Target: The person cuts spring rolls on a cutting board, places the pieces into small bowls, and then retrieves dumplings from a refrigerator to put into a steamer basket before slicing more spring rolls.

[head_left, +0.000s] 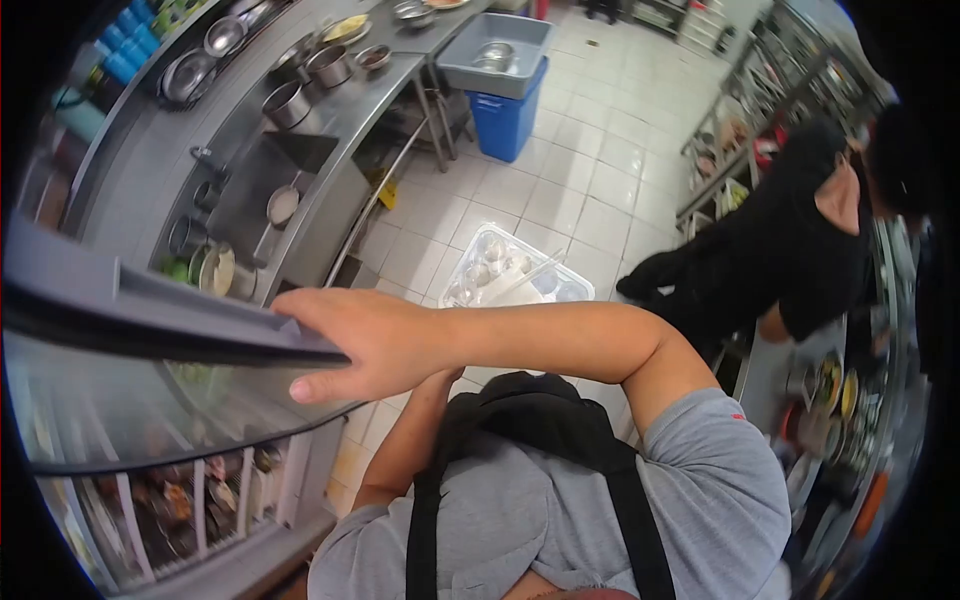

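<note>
My right arm reaches across my body to the left. My right hand (365,340) grips the edge of a framed glass door (180,300), thumb below the edge and fingers over the top. Below the door, white bars of a rack (200,505) show, with food items behind them. My left hand (443,382) is mostly hidden behind my right forearm, its fingers out of sight. Just beyond that forearm is a white tray (470,243) of pale round items under what looks like clear plastic. Whether my left hand touches the tray cannot be made out.
A steel counter with a sink (240,205) and metal pots (287,104) runs along the left. A blue bin (507,120) with a grey tub (545,45) on top stands ahead. At the right, a person in black (770,230) bends beside shelving and a cluttered counter.
</note>
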